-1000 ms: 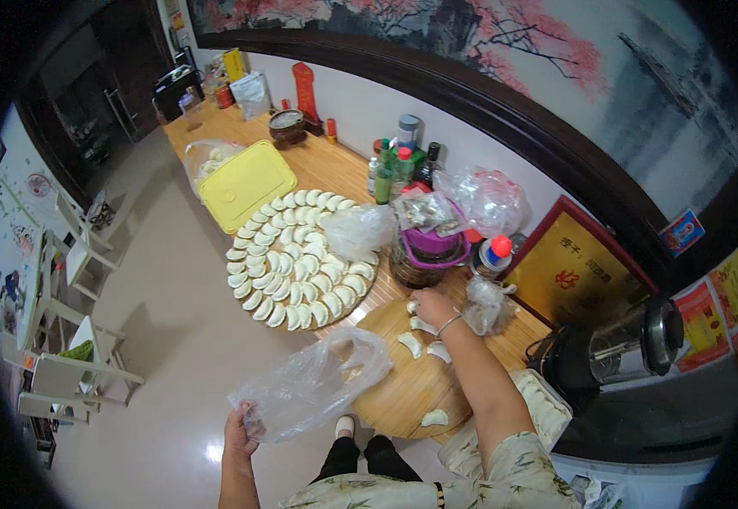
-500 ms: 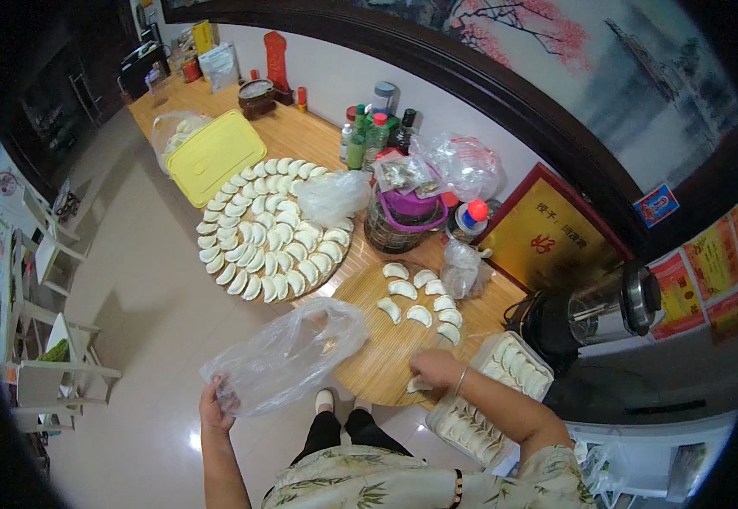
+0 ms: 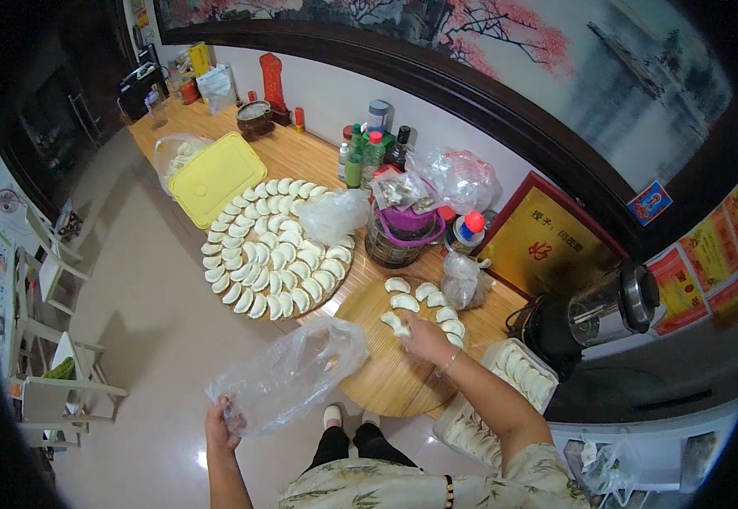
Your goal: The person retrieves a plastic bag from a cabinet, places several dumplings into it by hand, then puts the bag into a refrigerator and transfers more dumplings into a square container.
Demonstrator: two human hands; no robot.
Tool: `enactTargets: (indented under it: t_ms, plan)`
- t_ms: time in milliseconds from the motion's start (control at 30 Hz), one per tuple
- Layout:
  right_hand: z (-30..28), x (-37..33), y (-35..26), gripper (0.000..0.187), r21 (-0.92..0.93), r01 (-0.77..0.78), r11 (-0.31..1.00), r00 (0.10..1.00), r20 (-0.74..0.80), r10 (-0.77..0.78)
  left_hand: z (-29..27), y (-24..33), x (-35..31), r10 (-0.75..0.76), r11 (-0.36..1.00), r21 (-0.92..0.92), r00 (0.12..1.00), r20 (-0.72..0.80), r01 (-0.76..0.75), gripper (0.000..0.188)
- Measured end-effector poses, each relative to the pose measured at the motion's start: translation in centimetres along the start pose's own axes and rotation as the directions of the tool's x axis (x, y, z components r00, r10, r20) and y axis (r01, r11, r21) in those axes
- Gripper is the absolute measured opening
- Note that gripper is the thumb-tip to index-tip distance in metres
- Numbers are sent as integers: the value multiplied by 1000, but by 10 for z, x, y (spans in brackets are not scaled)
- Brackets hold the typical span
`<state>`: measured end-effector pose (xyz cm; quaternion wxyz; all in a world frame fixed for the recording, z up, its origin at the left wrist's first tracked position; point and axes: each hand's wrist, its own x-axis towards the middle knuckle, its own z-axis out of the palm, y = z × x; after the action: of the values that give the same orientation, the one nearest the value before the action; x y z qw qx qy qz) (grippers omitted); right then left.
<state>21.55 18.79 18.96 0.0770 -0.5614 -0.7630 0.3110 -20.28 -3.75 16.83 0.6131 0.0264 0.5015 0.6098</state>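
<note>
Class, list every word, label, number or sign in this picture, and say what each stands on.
Gold plaque in red frame: dark characters above larger red ones; wording not copied here.
Red-and-yellow posters at right: printing too small and blurred to read.
Small blue-edged sticker by the painting: too small to read.
Red upright stand: any marks too small to read.

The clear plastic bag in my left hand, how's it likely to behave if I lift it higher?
The plastic bag is probably floppy, since its film is creased and see-through. It looks light for its size, being thin film. Its far end may sag, since your left hand holds the near end.
</note>
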Motion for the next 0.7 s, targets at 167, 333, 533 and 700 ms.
enactTargets:
  t_ms: [167, 333, 533, 700]
  plan:
    - [27, 89, -18, 23, -229, 172, 958, 981, -50, -188, 33, 7, -29, 3, 989, 148, 998, -55, 5, 16]
    - [61, 120, -13, 18, -373, 169, 912, 937, -226, -266, 26, 6, -23, -43, 966, 255, 999, -14, 45, 20]
    - [57, 17, -43, 24, -153, 487, 860, 872, 128, -472, 26, 11, -13, -316, 943, 192, 911, 266, 271, 45]
    - [68, -86, -75, 35, 53, 292, 955, 931, 215, -296, 94, -7, 5, -461, 872, 370, 790, 405, 320, 55]
